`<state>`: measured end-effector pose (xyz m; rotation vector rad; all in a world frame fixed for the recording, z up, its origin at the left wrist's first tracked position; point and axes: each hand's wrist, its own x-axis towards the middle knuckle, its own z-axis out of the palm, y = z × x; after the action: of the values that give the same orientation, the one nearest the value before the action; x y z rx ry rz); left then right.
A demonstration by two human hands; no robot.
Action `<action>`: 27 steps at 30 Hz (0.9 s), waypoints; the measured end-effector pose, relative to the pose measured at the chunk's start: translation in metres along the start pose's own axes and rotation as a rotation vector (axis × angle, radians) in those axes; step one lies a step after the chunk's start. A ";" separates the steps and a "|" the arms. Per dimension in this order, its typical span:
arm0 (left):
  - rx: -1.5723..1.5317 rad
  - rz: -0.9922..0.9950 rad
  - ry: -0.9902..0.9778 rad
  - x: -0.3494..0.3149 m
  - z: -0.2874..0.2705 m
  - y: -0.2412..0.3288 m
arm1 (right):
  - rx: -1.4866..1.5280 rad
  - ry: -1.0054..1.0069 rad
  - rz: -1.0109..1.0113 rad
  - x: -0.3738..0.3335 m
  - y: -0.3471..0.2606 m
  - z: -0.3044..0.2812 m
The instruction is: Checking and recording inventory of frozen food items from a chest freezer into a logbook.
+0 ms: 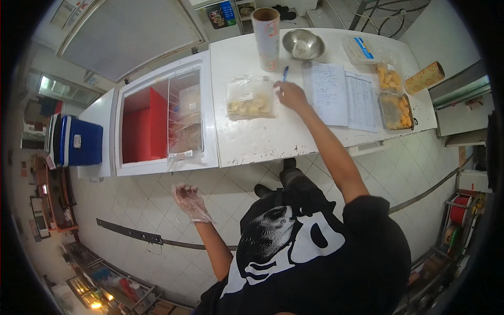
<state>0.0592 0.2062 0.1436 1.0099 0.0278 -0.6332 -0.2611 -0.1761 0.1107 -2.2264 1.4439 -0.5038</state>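
My right hand (290,95) is stretched out over the white table (273,136) and grips a blue pen (285,72) that points away from me. It rests beside a clear plastic bag of pale yellow food pieces (250,98), touching the bag's right edge. Just to its right lie sheets of written paper (344,94). My left hand (191,202) wears a thin clear glove. It hangs over the tiled floor with fingers apart and nothing in it, below the front of the white chest freezer (157,163).
The freezer's glass lid is slid open over a red inner bin (142,126). A blue cooler (79,142) stands left of it. On the table are a tall cardboard tube (266,37), a steel bowl (303,43), and clear tubs of orange-yellow pieces (396,110) at the right end.
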 end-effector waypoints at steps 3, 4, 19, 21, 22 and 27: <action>0.118 0.023 0.056 -0.030 0.033 -0.014 | -0.193 -0.051 0.036 0.036 0.038 0.016; 0.194 0.024 0.035 -0.038 0.041 -0.021 | -0.281 -0.137 0.039 0.039 0.038 0.018; 0.961 -0.034 -0.372 -0.076 0.202 -0.127 | -0.123 0.096 -0.495 0.056 0.105 -0.038; 0.969 -0.106 -0.546 -0.066 0.221 -0.133 | 0.157 0.392 -0.142 0.025 0.105 -0.055; 1.063 -0.104 -0.678 -0.073 0.251 -0.136 | 0.304 0.563 0.045 0.010 0.117 -0.060; 1.315 0.141 -1.261 -0.074 0.326 -0.210 | 1.033 0.741 0.313 -0.050 0.176 -0.075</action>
<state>-0.1928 -0.0947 0.1810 1.6251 -1.7420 -1.0803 -0.4529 -0.2059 0.0754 -0.9946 1.3089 -1.6154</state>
